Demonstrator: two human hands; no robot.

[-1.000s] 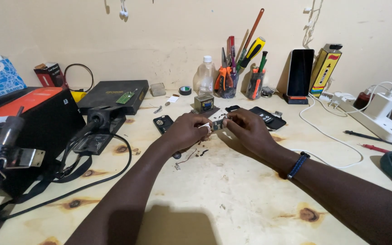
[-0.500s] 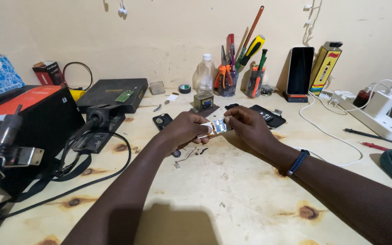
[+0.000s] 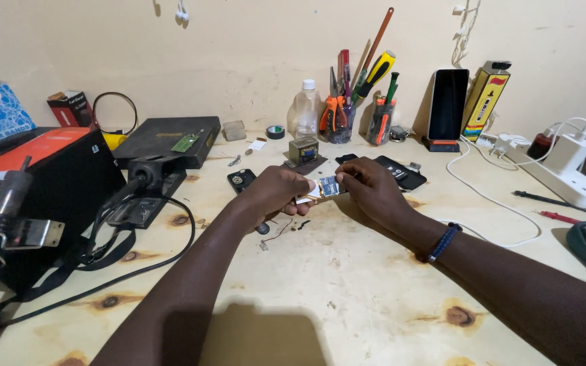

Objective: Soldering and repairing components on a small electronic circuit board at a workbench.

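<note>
My left hand (image 3: 276,193) and my right hand (image 3: 371,190) meet above the middle of a pale wooden workbench (image 3: 347,298). Between their fingertips they hold a small phone circuit board (image 3: 325,188) with a bright screen-like part and a gold edge. The left hand grips it from the left side, and the right hand's fingers pinch its top right corner. A blue band sits on my right wrist. Small screws and a thin wire lie on the bench just below the hands.
A black opened phone body (image 3: 395,171) lies behind my right hand. Tool cups (image 3: 357,118), a plastic bottle (image 3: 304,112), a standing phone (image 3: 447,105), a white power strip (image 3: 564,176), black boxes (image 3: 164,139) and a cabled stand (image 3: 140,196) surround the bench.
Both hands stay together on the small board. They have turned it slightly, so its bright face shows more between the fingers.
</note>
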